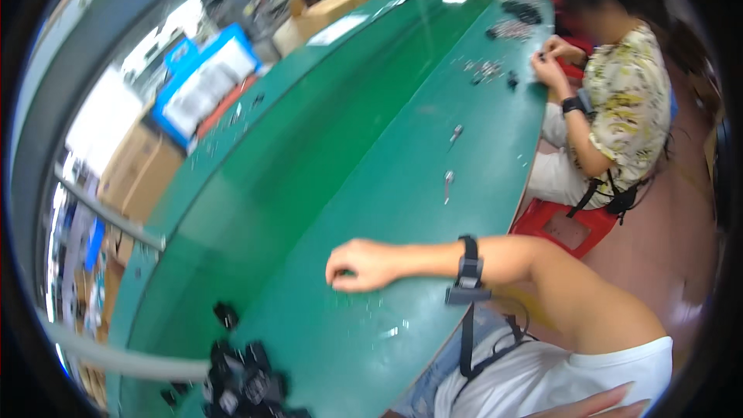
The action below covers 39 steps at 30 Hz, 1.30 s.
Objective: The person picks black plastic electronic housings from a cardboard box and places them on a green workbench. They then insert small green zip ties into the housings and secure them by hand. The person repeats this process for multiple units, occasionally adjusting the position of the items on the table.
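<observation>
My right hand [360, 265] is over the green bench, its fingers loosely curled toward the thumb. A little green shows through the gap between them, and nothing is visible in its grasp. A black strap with a small grey device [467, 282] is on that wrist. Only some fingers of my left hand [592, 404] show at the lower edge, blurred, stretched flat against my white shirt. Small shiny clear bits [395, 332] lie on the bench below my right hand. Farther along are two small metallic parts, a nearer one [448, 178] and a farther one [457, 131].
Black parts [246, 383] are heaped at the lower left beside a grey post. A co-worker [627, 101] sits at the far right on a red stool [561, 228], handling something small near scattered parts [487, 70]. A blue bin [205, 81] and cardboard boxes [143, 162] stand beyond the bench.
</observation>
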### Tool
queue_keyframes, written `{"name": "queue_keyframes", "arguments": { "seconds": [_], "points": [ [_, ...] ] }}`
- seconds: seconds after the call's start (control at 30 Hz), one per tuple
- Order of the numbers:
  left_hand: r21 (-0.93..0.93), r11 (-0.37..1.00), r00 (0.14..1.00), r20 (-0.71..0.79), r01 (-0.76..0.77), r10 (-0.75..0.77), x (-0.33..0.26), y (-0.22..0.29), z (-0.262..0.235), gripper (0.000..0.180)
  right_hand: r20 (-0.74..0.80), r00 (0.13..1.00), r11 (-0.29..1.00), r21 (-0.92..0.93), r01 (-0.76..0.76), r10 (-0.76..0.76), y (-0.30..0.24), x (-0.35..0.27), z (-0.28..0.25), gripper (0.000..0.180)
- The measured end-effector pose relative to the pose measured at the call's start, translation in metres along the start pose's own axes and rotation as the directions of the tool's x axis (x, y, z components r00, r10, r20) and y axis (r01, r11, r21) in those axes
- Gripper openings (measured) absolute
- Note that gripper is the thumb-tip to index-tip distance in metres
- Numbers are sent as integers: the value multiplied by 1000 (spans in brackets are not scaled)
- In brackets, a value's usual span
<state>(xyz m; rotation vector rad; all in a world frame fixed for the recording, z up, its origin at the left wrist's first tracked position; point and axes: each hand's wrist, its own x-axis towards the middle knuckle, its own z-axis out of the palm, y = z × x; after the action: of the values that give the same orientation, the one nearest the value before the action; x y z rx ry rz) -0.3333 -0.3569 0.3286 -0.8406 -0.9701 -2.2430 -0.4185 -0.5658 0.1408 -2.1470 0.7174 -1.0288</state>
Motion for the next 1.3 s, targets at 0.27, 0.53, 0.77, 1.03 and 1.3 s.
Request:
{"name": "queue_keyframes", "arguments": {
  "seconds": [0.27, 0.53, 0.77, 1.03, 1.3],
  "points": [
    [341, 939, 998, -53, 49, -33, -48, 42, 14, 142, 61, 977, 979, -7, -204, 204, -10, 0, -22, 21],
    [840, -42, 420, -227, 542, 878, -121, 106, 6, 19, 82, 986, 983, -131, -131, 143, -13, -2, -34, 21],
    [-62, -233, 210, -260, 970, 942, -182, 171, 8, 21, -23, 991, 822, -556, -123, 132, -51, -41, -130, 24],
    [-579, -389, 46, -517, 716, 855, -253, 259, -73, 59, -294, 866, 578, -652, -491, 404, 0, -162, -179, 49],
    [-656, -243, -187, -514, 715, 837, -263, 272, -75, 48, -467, 849, 660, -560, -502, 250, 1, -158, -153, 20]
  ]
}}
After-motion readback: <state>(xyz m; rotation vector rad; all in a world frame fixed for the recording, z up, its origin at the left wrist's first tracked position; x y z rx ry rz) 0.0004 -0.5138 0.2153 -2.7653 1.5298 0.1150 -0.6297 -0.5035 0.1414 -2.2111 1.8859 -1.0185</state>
